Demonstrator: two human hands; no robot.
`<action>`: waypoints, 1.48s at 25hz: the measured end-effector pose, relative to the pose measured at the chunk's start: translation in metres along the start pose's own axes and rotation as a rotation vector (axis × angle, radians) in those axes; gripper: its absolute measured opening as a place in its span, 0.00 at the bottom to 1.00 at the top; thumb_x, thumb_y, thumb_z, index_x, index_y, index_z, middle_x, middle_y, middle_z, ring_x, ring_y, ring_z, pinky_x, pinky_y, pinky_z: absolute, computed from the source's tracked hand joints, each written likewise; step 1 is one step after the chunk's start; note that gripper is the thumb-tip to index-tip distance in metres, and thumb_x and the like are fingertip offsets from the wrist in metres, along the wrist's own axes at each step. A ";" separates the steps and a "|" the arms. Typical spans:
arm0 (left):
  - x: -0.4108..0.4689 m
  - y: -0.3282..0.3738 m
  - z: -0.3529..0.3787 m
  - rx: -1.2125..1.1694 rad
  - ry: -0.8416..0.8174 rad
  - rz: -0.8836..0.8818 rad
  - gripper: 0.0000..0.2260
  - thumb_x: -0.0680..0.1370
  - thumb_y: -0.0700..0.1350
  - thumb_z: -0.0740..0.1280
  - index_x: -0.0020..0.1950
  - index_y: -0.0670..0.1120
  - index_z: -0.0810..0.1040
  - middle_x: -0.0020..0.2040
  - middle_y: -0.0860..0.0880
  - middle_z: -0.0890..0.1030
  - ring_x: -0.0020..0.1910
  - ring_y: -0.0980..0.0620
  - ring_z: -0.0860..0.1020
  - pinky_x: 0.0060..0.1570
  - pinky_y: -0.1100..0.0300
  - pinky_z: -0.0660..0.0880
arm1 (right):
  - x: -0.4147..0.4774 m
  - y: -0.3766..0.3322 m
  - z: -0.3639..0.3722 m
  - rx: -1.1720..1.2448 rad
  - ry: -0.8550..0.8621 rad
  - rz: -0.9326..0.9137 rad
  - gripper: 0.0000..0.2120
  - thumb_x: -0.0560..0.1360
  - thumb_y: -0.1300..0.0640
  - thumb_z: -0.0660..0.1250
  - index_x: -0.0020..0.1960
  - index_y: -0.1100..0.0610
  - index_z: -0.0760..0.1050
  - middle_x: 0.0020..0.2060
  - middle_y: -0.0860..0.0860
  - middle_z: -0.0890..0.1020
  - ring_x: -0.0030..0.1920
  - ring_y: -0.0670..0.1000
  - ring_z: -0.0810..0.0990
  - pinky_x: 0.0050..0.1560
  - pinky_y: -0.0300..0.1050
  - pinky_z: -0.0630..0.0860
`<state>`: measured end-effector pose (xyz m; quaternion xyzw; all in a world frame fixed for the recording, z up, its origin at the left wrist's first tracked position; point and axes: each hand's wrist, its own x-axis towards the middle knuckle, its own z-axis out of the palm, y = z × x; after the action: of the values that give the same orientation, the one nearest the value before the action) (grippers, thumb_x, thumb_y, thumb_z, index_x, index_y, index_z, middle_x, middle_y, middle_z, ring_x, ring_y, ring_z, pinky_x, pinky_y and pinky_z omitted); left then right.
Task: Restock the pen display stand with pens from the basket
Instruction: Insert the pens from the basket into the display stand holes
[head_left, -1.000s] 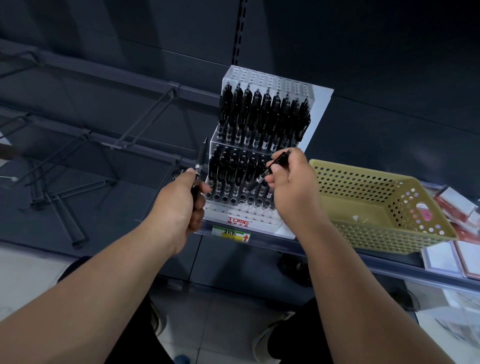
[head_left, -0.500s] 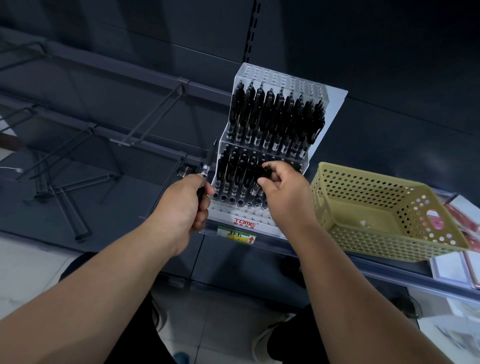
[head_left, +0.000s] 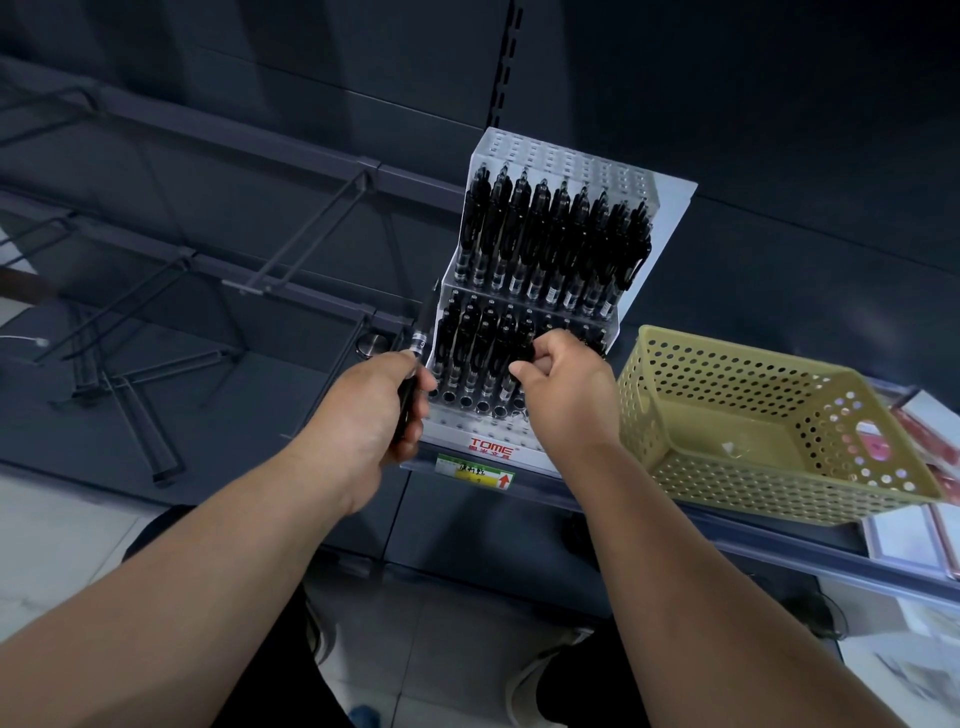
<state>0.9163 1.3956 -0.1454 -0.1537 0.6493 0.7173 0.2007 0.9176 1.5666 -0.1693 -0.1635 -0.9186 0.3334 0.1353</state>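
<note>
My right hand (head_left: 566, 389) pinches a pen (head_left: 525, 352) at the lower tier of the display stand (head_left: 571, 161), 12 o'clock, I judge to seat it in a free hole. My left hand (head_left: 374, 415) grips a spare pen (head_left: 422, 332) upright, staged for the next insertion. The basket (head_left: 727, 488), 3 o'clock, shows no pens.

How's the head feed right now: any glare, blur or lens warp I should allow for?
Head view: dim, and the black pens in the clear plastic pen display stand merge into one dark mass; pale sheen on the stand's side panel; wide-angle warp stretches the perforated yellow plastic basket; left hand and right hand sharp, frame's lower corner beyond the basket soft.
</note>
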 end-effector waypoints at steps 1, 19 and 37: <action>-0.001 0.000 0.000 -0.002 -0.007 0.000 0.14 0.81 0.48 0.58 0.38 0.46 0.76 0.29 0.51 0.72 0.24 0.55 0.68 0.24 0.63 0.66 | 0.000 0.000 0.002 -0.003 -0.001 0.010 0.08 0.79 0.56 0.66 0.55 0.58 0.76 0.38 0.47 0.79 0.34 0.46 0.74 0.31 0.38 0.66; -0.029 0.012 0.039 -0.302 -0.296 -0.043 0.06 0.78 0.41 0.66 0.54 0.44 0.75 0.45 0.44 0.84 0.36 0.53 0.82 0.35 0.63 0.79 | -0.056 0.005 -0.070 0.622 -0.217 0.090 0.18 0.76 0.70 0.63 0.56 0.49 0.77 0.50 0.47 0.83 0.46 0.48 0.84 0.46 0.39 0.80; -0.015 -0.002 0.038 0.153 -0.060 0.130 0.03 0.78 0.41 0.65 0.45 0.46 0.76 0.42 0.46 0.82 0.37 0.51 0.81 0.37 0.59 0.75 | -0.037 0.006 -0.085 0.582 0.217 0.027 0.06 0.78 0.59 0.67 0.54 0.53 0.77 0.43 0.50 0.83 0.44 0.50 0.82 0.46 0.42 0.81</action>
<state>0.9322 1.4326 -0.1359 -0.0738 0.7043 0.6816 0.1845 0.9827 1.6043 -0.1156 -0.1649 -0.7623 0.5649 0.2694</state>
